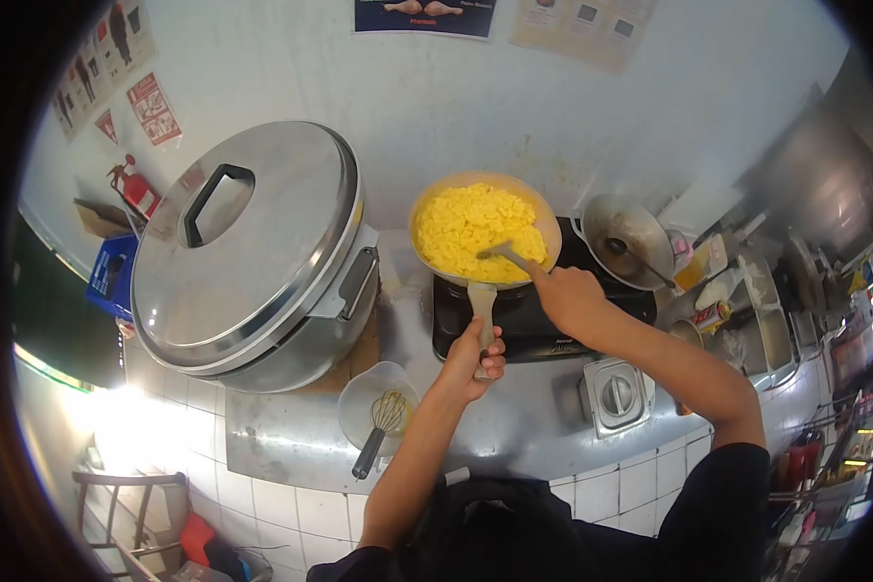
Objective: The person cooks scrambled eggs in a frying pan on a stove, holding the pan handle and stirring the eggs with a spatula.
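A frying pan (550, 228) full of yellow scrambled eggs (470, 228) sits over the left side of a black stove (514, 339). My left hand (473, 361) is wrapped round the pan's pale handle (481, 301). In my right hand (569, 299) is a grey spatula (516, 254), its head down in the eggs near the pan's right side. Only part of the spatula's head shows; the eggs cover the rest.
To the left stands a large lidded metal pot (262, 262). A whisk (388, 412) rests in a white bowl (354, 393) near the counter's front edge. On the right are a wok (606, 218) holding a ladle (635, 254) and a lidded steel container (616, 396).
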`<state>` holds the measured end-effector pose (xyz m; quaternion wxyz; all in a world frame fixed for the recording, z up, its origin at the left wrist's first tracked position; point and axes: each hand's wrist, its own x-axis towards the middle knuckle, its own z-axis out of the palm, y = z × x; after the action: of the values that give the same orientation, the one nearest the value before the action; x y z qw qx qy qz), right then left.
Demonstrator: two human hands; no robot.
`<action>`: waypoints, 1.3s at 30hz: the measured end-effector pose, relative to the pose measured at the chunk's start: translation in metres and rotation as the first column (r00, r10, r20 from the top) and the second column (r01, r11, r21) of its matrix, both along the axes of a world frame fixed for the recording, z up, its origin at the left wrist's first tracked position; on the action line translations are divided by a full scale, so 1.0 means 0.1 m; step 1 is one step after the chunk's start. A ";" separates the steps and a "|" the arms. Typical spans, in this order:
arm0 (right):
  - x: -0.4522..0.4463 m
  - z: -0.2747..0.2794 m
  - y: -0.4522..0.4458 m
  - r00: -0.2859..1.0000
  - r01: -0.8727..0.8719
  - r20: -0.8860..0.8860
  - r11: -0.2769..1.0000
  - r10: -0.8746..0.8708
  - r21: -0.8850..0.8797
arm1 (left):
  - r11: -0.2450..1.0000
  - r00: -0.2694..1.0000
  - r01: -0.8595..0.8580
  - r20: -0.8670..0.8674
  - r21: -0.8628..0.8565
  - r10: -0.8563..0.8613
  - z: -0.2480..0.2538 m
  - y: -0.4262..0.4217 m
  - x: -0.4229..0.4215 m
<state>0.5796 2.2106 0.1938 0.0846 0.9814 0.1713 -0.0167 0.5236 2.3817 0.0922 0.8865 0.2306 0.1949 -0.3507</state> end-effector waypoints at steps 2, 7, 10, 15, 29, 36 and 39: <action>0.14 -0.25 0.09 0.997 0.036 0.061 0.995 -0.042 0.089 | 1.000 1.000 -0.019 -0.011 0.017 0.019 0.05 -0.01 -0.01; 0.57 -0.52 -0.12 0.985 0.029 0.169 0.996 -0.043 0.087 | 1.000 1.000 -0.010 0.003 0.017 0.010 0.04 0.00 0.01; 0.22 -0.06 0.06 0.999 -0.003 0.035 1.000 0.003 0.002 | 1.000 1.000 -0.019 -0.004 -0.010 0.019 0.02 0.00 0.02; 0.28 -0.45 0.17 0.997 0.055 0.047 0.986 -0.063 0.157 | 0.999 1.000 -0.008 0.014 0.033 0.008 0.00 -0.02 0.01; -0.21 0.16 -0.06 0.996 -0.043 -0.068 0.992 0.051 0.115 | 0.999 1.000 0.008 -0.012 -0.032 -0.008 -0.03 0.03 -0.01; 0.68 -0.54 0.04 0.985 0.026 0.167 0.995 -0.042 0.096 | 1.000 1.000 -0.003 0.017 -0.013 0.003 -0.05 0.01 0.02; 0.59 -0.34 -0.03 0.989 0.027 0.145 1.000 -0.027 0.000 | 1.000 1.000 -0.027 0.010 -0.015 0.027 0.03 0.02 0.00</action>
<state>0.6381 2.2077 0.1595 0.0975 0.9822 0.1513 0.0534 0.5233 2.3836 0.0956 0.8937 0.2232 0.1910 -0.3391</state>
